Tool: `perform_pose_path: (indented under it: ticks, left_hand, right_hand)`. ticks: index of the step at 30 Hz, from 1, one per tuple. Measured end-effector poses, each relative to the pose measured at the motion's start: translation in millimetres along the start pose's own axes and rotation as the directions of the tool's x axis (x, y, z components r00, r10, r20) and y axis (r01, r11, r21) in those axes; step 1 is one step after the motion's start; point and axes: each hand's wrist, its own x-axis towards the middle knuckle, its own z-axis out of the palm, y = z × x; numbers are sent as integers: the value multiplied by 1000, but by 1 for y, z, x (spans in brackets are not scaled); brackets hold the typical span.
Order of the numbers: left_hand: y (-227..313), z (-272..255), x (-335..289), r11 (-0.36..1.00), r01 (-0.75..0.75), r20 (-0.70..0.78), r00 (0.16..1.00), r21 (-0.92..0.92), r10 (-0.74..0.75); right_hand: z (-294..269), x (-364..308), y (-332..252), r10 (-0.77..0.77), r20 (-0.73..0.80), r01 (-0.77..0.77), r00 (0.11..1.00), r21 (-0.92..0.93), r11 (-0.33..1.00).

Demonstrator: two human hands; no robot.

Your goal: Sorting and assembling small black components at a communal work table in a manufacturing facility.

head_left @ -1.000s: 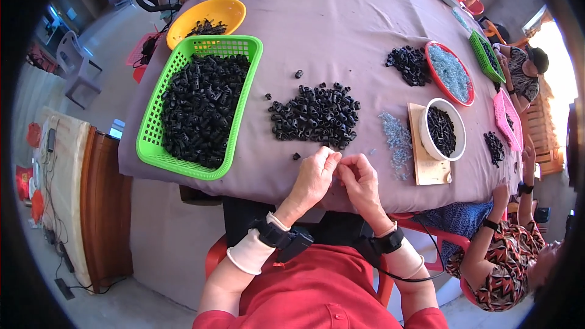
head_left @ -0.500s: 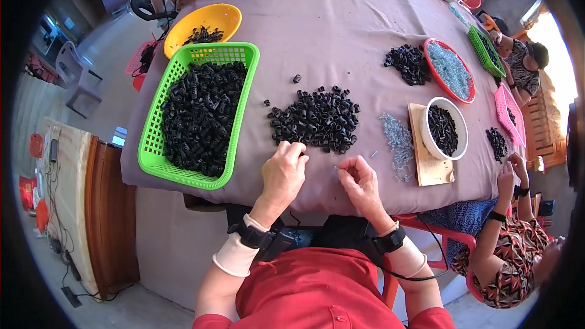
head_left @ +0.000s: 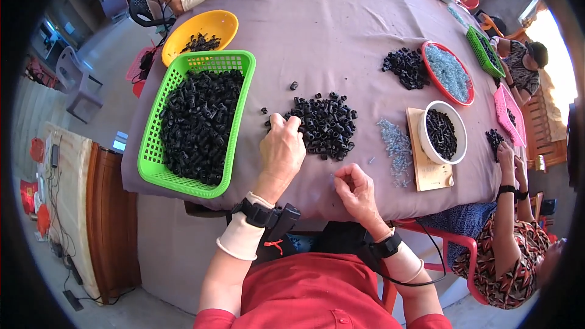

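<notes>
A loose pile of small black tube-shaped plastic pieces (head_left: 326,125) lies on the cloth-covered table. Over the pile's left edge is my left hand (head_left: 282,149), its fingers curled down and together. Its fingertips are hidden, so whatever they pinch does not show. My right hand (head_left: 356,192) hovers near the table's front edge, just below the pile. Thumb and forefinger meet there in a pinch; anything between them is too small to make out. Two black pieces lie apart from the pile, one of them a stray piece (head_left: 294,86) above it.
A green basket (head_left: 229,140) full of black parts stands left, a yellow bowl (head_left: 228,24) behind it. To the right are small clear pieces (head_left: 396,152), a white bowl (head_left: 462,140) on a wooden board (head_left: 420,170), and a red tray (head_left: 454,94). Other people work around the table.
My left hand has moved up and slightly left, onto the pile's left edge. My right hand has stayed nearly in place, still pinched. At the right, a co-worker's hands have reached a small black pile.
</notes>
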Motion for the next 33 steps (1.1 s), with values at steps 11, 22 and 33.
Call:
perform_pose_path:
  ticks: [11,22,33]
  left_hand:
    - [-6,-8,-5,929,-273,-177,956,-250,234]
    - [-18,-7,-64,297,419,398,908,-858,-132]
    - [-21,-8,-74,80,549,535,832,-832,-146]
  right_hand:
    - [2,0,3,-65,-31,63,997,-69,996]
    - [7,-1,-10,59,-42,-55,997,96,994]
    - [38,-9,-29,-79,36,78,996,18,997]
